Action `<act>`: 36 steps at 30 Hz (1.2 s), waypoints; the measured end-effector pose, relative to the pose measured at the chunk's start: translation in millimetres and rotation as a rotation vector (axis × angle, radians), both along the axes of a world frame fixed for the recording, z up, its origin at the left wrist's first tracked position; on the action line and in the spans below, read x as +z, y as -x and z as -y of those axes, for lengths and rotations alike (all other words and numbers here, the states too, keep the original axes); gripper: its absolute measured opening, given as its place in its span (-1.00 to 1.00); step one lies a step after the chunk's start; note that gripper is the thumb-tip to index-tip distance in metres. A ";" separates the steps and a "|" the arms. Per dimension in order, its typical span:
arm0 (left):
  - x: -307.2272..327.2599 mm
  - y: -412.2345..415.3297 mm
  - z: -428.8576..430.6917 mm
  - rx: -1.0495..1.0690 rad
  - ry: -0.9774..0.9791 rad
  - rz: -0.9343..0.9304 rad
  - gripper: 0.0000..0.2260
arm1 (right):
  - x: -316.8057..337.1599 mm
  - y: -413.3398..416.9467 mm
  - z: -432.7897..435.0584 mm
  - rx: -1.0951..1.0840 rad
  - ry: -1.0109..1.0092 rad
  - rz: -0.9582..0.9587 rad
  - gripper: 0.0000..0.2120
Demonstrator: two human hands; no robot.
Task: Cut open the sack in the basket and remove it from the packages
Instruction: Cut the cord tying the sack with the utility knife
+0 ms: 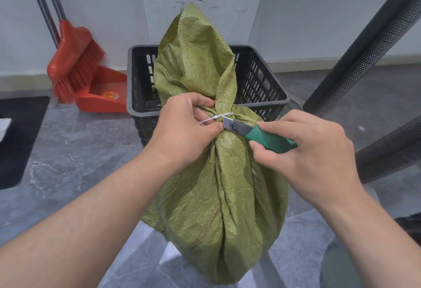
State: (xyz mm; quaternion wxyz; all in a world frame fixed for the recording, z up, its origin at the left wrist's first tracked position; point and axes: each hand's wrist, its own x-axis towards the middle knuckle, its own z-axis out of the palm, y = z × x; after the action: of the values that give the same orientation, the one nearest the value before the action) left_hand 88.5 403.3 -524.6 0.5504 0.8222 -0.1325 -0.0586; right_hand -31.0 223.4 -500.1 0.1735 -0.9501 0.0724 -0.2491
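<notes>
The floor (79, 162) is grey stone tile with pale veins, and it meets a whitish wall (102, 14) that is scuffed with dark marks above a beige skirting. At the left a red broom (73, 59) leans on the wall with its bristles in a red dustpan (102, 96), and a black mat (20, 132) lies near the left edge. Two black perforated posts (369, 43) slant across the right side. A black slotted basket (257, 78) stands against the wall in the middle. The sack (216, 196) is of green woven plastic, creased and crumpled. Its full, bulging body lies on the near side of the basket, towards the person, and its loose top flares up in front of the basket and the wall. Whether its bottom rests on the floor cannot be told. A white zip tie (224, 115) cinches the neck tight, with its tail sticking out to the left. The left hand (189, 128) holds the gathered neck, with fingers and thumb curled close around the tie's tail. The right hand (303, 151) grips a green knife (266, 136) by the handle, thumb beneath and fingers over it. The metal blade (227, 122) is out and its tip touches the zip tie, just beside the left thumb.
</notes>
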 end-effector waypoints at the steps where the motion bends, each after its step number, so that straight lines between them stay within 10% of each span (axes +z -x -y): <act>1: 0.1 -0.1 -0.3 0.000 0.000 0.002 -0.63 | -0.1 -0.5 -0.7 0.001 0.000 -0.005 -0.74; 24: 3.7 1.3 -14.7 -0.219 -0.117 -0.059 -0.52 | -5.0 -2.8 -8.8 -0.048 0.113 -0.090 -0.72; 36: 5.2 8.8 6.6 -0.093 -0.321 0.170 -0.86 | -1.0 -7.3 -14.8 -0.131 0.041 -0.355 -0.61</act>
State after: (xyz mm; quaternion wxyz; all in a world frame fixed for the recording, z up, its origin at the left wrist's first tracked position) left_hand 79.8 396.7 -519.4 0.3956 0.8945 -0.2054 -0.0346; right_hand -23.7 238.3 -501.1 0.1219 -0.9757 0.1583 -0.0897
